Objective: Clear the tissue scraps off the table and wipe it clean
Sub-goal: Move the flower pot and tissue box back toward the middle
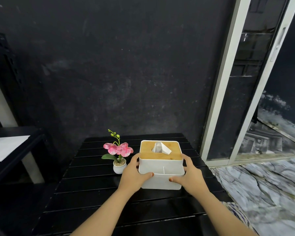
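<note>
Both hands clasp the white tissue box (161,167) on the black slatted table (92,184), left hand (134,174) and right hand (192,174) hiding its sides, fingers tucked behind, beside a potted orchid (118,155).

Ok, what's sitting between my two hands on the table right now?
In the head view, the white tissue box with its wooden lid sits between the left hand and right hand, both gripping its sides.
</note>
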`<action>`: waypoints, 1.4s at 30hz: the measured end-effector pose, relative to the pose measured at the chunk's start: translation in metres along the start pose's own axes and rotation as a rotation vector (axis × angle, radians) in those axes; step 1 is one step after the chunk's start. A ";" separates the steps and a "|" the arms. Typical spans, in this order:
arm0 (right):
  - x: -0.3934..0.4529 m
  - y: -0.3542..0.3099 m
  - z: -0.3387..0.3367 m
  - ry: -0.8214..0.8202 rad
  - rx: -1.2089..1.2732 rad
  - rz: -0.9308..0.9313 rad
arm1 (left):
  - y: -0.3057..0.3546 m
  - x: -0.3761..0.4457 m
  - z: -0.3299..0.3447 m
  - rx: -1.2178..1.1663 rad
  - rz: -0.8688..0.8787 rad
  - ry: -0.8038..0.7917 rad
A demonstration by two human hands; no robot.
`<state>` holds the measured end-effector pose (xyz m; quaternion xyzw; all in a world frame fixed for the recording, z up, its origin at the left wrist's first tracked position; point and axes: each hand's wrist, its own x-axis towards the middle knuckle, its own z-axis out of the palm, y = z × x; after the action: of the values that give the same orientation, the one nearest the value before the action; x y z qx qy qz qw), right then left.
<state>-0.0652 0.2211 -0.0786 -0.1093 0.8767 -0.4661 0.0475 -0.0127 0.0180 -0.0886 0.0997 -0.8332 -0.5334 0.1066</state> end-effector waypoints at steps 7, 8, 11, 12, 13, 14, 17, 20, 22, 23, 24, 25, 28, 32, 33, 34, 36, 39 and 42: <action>0.020 0.002 0.001 -0.010 -0.012 -0.018 | -0.004 0.014 0.005 -0.023 -0.005 0.045; 0.023 0.003 0.001 -0.008 -0.010 -0.020 | -0.004 0.017 0.005 -0.029 -0.005 0.051; 0.035 0.003 0.001 -0.015 -0.016 -0.028 | -0.004 0.024 0.008 -0.036 0.005 0.072; 0.039 0.003 0.001 -0.022 -0.022 -0.032 | -0.004 0.027 0.009 -0.038 0.005 0.079; 0.044 0.003 0.000 -0.031 -0.029 -0.036 | -0.004 0.030 0.011 -0.041 0.004 0.088; 0.048 0.004 0.000 -0.039 -0.035 -0.042 | -0.004 0.032 0.012 -0.045 0.001 0.096; 0.059 0.006 -0.001 -0.045 -0.044 -0.053 | -0.004 0.040 0.014 -0.034 0.004 0.112; 0.068 0.008 0.001 -0.032 -0.044 -0.058 | -0.003 0.048 0.016 -0.022 0.013 0.126; 0.074 0.008 0.002 -0.028 -0.049 -0.057 | -0.003 0.053 0.016 -0.020 0.014 0.135; 0.076 0.008 0.002 -0.029 -0.052 -0.056 | -0.003 0.054 0.016 -0.018 0.015 0.139; 0.078 0.008 0.002 -0.031 -0.053 -0.057 | -0.003 0.056 0.016 -0.017 0.015 0.143; 0.080 0.008 0.003 -0.033 -0.054 -0.058 | -0.003 0.058 0.016 -0.017 0.014 0.146; 0.085 0.008 0.004 -0.033 -0.055 -0.064 | -0.004 0.061 0.016 -0.014 0.017 0.154; 0.089 0.008 0.006 -0.031 -0.058 -0.060 | -0.004 0.064 0.017 -0.014 0.013 0.167; 0.089 0.007 0.006 -0.032 -0.057 -0.057 | -0.004 0.065 0.017 -0.014 0.010 0.168; 0.090 0.007 0.006 -0.034 -0.055 -0.057 | -0.004 0.065 0.017 -0.013 0.007 0.169; 0.091 0.008 0.006 -0.037 -0.055 -0.058 | -0.004 0.066 0.017 -0.010 0.003 0.167; 0.091 0.008 0.006 -0.034 -0.061 -0.056 | -0.004 0.066 0.017 -0.013 0.004 0.168; 0.092 0.008 0.006 -0.037 -0.057 -0.061 | -0.004 0.066 0.018 -0.019 0.006 0.173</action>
<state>-0.1541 0.1988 -0.0870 -0.1459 0.8849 -0.4400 0.0465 -0.0806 0.0135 -0.0949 0.1421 -0.8161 -0.5302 0.1808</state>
